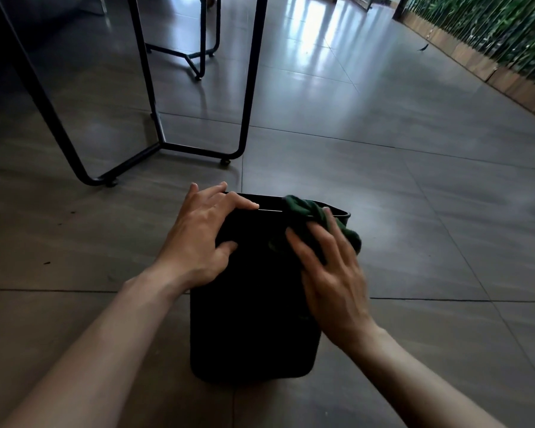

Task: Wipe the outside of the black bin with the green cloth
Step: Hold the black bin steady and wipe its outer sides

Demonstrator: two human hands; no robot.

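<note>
The black bin [254,319] lies tipped on the grey tiled floor, its rim pointing away from me and its base nearest me. My left hand [201,239] grips the bin's left side near the rim, fingers over the top edge and thumb on the upper wall. My right hand [331,273] presses the crumpled dark green cloth [309,214] flat against the bin's upper right wall, close to the rim. Part of the cloth is hidden under my fingers.
Black metal table legs [247,88] with small feet stand just beyond the bin, to the left. More black frame legs [204,41] are farther back. A wooden planter edge with green plants [488,41] runs along the far right. Grey floor tiles [414,196] surround the bin.
</note>
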